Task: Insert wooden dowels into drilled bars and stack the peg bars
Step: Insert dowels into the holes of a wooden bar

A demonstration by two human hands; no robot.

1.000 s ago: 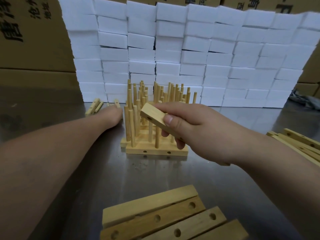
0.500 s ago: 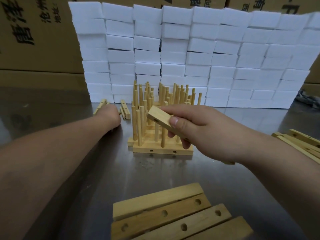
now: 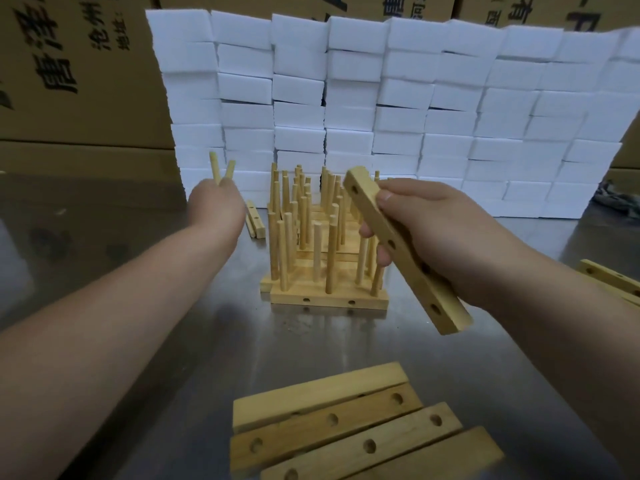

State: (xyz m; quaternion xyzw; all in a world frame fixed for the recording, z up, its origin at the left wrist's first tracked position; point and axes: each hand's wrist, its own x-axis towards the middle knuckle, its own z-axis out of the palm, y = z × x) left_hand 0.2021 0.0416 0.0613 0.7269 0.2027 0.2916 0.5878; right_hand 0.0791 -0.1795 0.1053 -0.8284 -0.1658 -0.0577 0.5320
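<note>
My right hand (image 3: pixel 433 233) grips a drilled wooden bar (image 3: pixel 405 251), tilted with its holed face toward me, in the air just right of the peg bars. My left hand (image 3: pixel 216 204) is raised above the table, left of the pegs, shut on two wooden dowels (image 3: pixel 221 171) that stick up from the fist. The row of finished peg bars (image 3: pixel 322 292) stands in the middle of the metal table, each with upright dowels. Two short pieces (image 3: pixel 254 221) lie on the table beside my left hand.
Several drilled bars (image 3: pixel 346 424) lie side by side near the front edge. More bars (image 3: pixel 609 278) sit at the right edge. A wall of white foam blocks (image 3: pixel 381 109) rises behind the pegs, with cardboard boxes (image 3: pixel 69 71) behind it.
My left hand has lifted off the table with two dowels in it. My right hand has turned the bar so its holes face me and raised it slightly.
</note>
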